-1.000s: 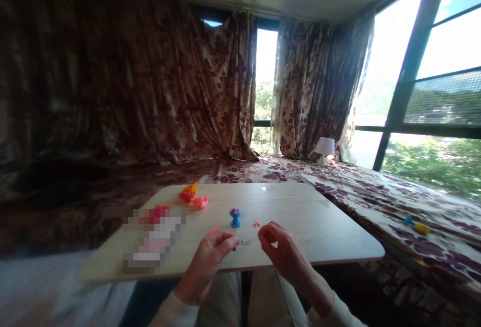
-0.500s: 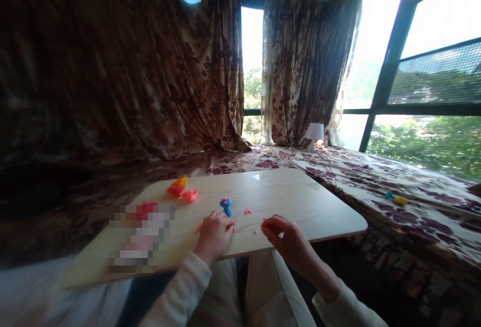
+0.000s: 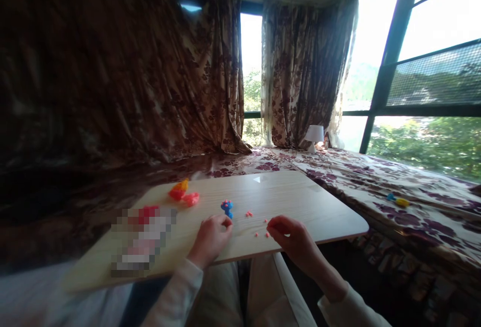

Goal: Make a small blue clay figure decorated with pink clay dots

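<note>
A small blue clay figure (image 3: 227,208) with pink dots stands near the middle of a light wooden tabletop (image 3: 308,207). My left hand (image 3: 210,239) rests on the table just in front of the figure, fingers curled with the tips pinched together. My right hand (image 3: 291,237) hovers at the near edge with its fingers pinched; what they hold is too small to name. Tiny pink clay bits (image 3: 262,234) lie between the hands, and more pink crumbs (image 3: 248,213) sit right of the figure.
An orange and red clay lump (image 3: 178,191) and a pink clay piece (image 3: 191,199) lie at the table's far left. A blurred-out object (image 3: 141,237) covers the left part. A floral bedspread (image 3: 376,182) surrounds the table, with a small white lamp (image 3: 314,136) and yellow-blue item (image 3: 397,200).
My left hand moved forward from the near edge to just in front of the blue figure. My right hand stayed pinched near the edge. The camera view shifted slightly.
</note>
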Available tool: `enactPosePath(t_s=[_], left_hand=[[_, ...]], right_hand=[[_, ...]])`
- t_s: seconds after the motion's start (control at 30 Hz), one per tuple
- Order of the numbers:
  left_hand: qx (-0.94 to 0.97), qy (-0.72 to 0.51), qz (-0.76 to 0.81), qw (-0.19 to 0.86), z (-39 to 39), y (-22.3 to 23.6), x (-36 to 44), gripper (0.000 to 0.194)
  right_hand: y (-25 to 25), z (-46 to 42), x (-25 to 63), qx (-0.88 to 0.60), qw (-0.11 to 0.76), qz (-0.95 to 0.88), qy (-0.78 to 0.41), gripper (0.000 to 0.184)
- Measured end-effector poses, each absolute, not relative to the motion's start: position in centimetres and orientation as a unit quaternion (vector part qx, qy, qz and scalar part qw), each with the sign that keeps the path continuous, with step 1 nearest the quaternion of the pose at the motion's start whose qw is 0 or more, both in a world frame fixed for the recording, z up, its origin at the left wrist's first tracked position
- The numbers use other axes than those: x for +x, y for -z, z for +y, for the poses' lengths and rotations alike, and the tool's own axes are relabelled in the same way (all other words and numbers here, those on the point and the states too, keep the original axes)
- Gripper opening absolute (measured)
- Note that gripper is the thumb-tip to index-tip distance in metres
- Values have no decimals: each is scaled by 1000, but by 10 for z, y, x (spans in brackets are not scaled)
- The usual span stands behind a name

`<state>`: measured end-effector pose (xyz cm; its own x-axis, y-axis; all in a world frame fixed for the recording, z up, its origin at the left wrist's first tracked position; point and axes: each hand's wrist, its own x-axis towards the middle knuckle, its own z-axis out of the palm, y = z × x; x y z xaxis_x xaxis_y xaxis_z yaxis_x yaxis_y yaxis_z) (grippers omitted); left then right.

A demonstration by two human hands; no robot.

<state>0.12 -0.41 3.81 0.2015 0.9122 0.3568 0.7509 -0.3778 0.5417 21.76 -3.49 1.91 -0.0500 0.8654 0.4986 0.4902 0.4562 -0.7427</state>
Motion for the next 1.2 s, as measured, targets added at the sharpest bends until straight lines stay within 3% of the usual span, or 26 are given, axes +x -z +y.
enactPosePath(t_s=[0.1, 0.3, 0.6, 0.9, 1.2], left_hand=[[696, -422, 519, 260, -8, -40, -8, 13], [609, -496, 500, 364, -12, -39, -13, 28], [590, -489, 523, 373, -14, -34, -12, 34], [628, -460, 516, 357, -13, -28, -11, 26], [611, -496, 514, 342, -15, -30, -7, 30]], right_hand=[[-16, -34, 215, -471, 498, -701, -199, 10], [-18, -35, 211, -442, 508, -716, -187, 17], [-9, -34, 215, -443, 517, -702, -209, 19], [-5, -33, 211, -470, 511, -671, -259, 15], [-5, -26, 208, -445, 542, -643, -308, 23]])
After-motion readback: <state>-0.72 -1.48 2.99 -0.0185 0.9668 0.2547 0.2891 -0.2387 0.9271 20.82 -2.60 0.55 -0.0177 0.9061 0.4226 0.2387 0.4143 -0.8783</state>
